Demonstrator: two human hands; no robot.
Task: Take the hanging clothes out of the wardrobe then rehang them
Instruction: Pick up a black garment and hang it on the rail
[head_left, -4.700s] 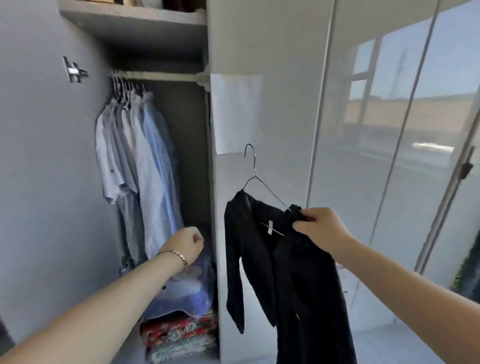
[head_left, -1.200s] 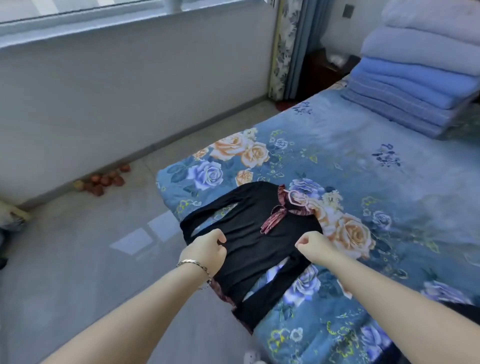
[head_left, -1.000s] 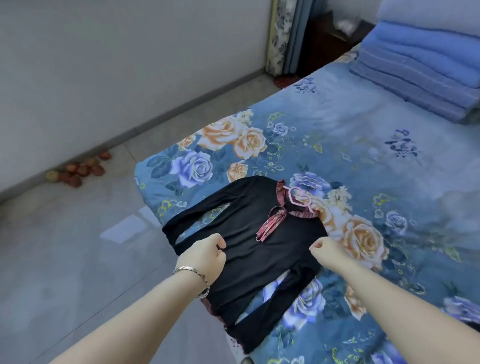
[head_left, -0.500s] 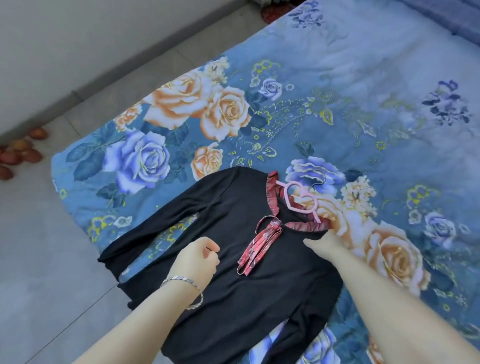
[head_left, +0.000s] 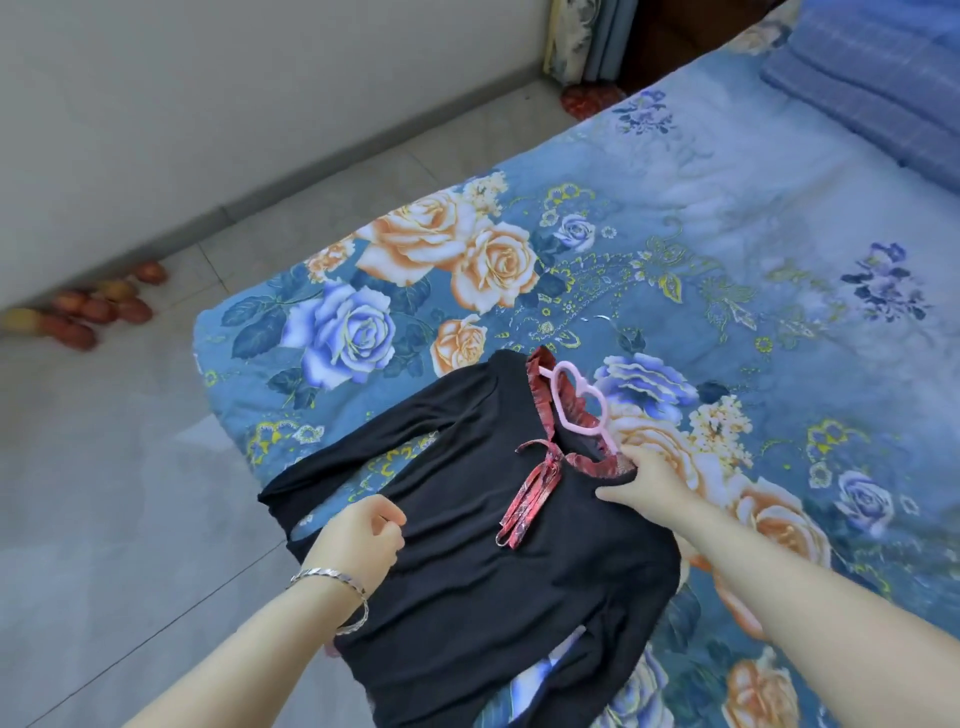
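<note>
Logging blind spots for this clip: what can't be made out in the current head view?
Head view:
Pink hanger: arms hidden inside the black top; only the heart-shaped neck shows.
Left hand: curled fingers hide whether it pinches fabric.
Right hand: fingertips at the collar; grip unclear.
Hem of the black top: cut off by the bottom edge.
Reddish round things on the floor: too small to identify.

Plain black top (head_left: 467, 571), red patterned collar (head_left: 537, 387) and ribbon (head_left: 530, 499); pink hanger (head_left: 557, 389); blue bedspread (head_left: 727, 234) printed with orange and violet roses; grey floor (head_left: 104, 467).
</note>
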